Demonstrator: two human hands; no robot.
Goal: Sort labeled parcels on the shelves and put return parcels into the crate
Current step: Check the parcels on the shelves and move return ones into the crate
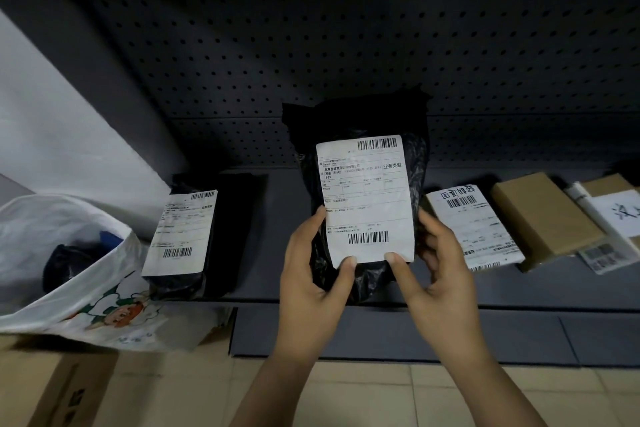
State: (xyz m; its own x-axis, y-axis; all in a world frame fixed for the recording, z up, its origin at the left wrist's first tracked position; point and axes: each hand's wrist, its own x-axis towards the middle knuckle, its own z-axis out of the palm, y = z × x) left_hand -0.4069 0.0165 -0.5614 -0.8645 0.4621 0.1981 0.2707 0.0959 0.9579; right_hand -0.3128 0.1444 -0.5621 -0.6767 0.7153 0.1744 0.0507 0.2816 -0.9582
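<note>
Two black labelled parcels are showing. The held parcel (360, 198) is standing upright over the front of the shelf (284, 204), and the second parcel (180, 229) is lying at the left. The left hand (311, 274) and right hand (436, 274) are gripping the lower part of the held parcel, with thumbs pressing its label. One white parcel (474, 229) and one brown box (540, 218) are lying at the right, and the frame edge is cutting off another box (620, 215).

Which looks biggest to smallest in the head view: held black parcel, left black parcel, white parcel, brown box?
1. Held black parcel, though nearness to the camera inflates it.
2. Left black parcel.
3. White parcel and brown box look alike; not ranked.
</note>
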